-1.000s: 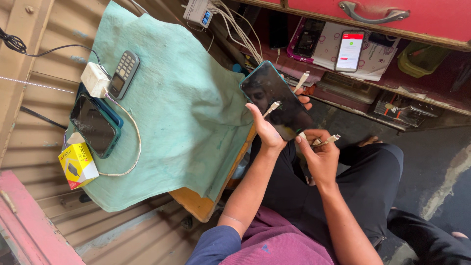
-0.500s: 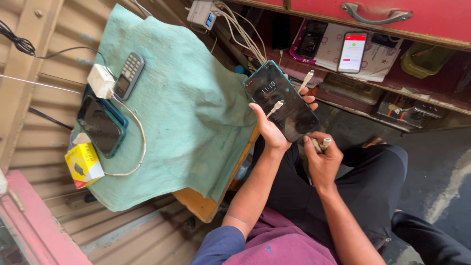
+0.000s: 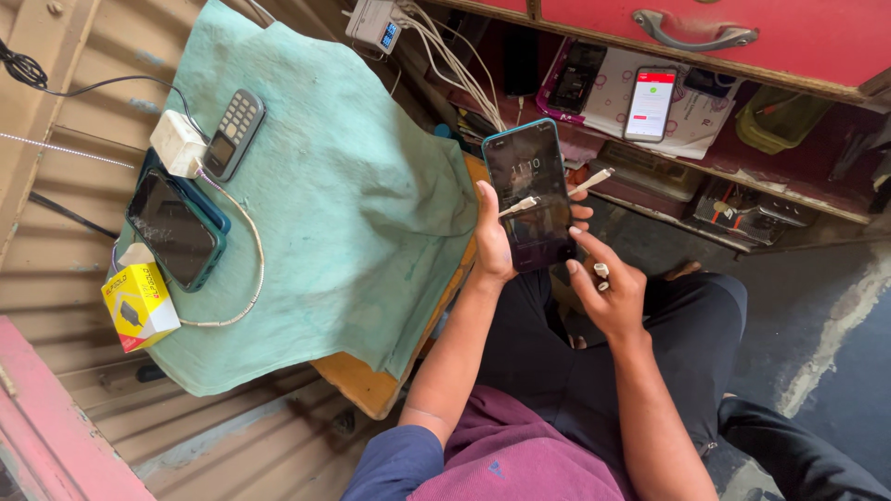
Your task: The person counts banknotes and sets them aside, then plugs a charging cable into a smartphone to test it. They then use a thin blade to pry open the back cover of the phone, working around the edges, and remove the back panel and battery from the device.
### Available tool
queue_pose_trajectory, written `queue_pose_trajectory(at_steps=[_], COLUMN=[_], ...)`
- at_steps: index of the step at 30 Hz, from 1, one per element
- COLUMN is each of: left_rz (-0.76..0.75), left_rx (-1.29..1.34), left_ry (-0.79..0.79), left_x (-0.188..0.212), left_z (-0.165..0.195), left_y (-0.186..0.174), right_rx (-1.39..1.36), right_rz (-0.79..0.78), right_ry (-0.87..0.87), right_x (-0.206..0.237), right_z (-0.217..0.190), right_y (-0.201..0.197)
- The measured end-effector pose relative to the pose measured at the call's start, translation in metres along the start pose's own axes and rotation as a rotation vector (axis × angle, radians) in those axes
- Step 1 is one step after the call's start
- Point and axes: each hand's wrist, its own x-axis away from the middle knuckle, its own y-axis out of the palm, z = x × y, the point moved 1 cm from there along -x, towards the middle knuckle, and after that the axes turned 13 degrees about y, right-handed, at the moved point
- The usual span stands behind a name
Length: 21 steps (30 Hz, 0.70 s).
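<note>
A small phone repair stall: just beyond the fingers (image 3: 577,234), a shelf (image 3: 742,190) under a red drawer (image 3: 705,28) holds phones, one with its screen lit (image 3: 650,102). A multi-port charger (image 3: 376,23) spills white cables (image 3: 459,79). Left of the fingers, a cloth-covered worktop (image 3: 353,213) carries a keypad phone (image 3: 234,134) and stacked smartphones (image 3: 176,227).

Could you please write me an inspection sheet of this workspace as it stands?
Surface: green cloth draped over a wooden board.
Job's things: dark smartphone, screen lit, with a white cable plug lying across it.
Clutter: keypad phone, white charger, two stacked smartphones, yellow box.
Hands: left hand holds the dark smartphone; right hand touches its lower edge, a small white piece between the fingers.
Cables: white cord curving from the charger; bundle of white leads from a power strip.
Surroundings: red shelf with another lit phone.
</note>
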Motion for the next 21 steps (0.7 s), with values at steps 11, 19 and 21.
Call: queue_pose_trajectory(at_steps=[11,19,21], left_rz=[-0.012,0.134,0.041], left_rx=[0.228,0.111,0.105], left_ry=[-0.035,-0.116,-0.109], left_x=[0.003,-0.019,-0.031], left_z=[0.011,-0.037,-0.051], left_y=[0.045,0.07,0.079], right_rx=[-0.103,-0.536,-0.648], right_rz=[0.094,-0.122,-0.244], right_ry=[0.394,0.49,0.592], right_x=[-0.013,0.0,-0.019], right_z=[0.023,-0.013,-0.008], right_y=[-0.018,-0.079,-0.08])
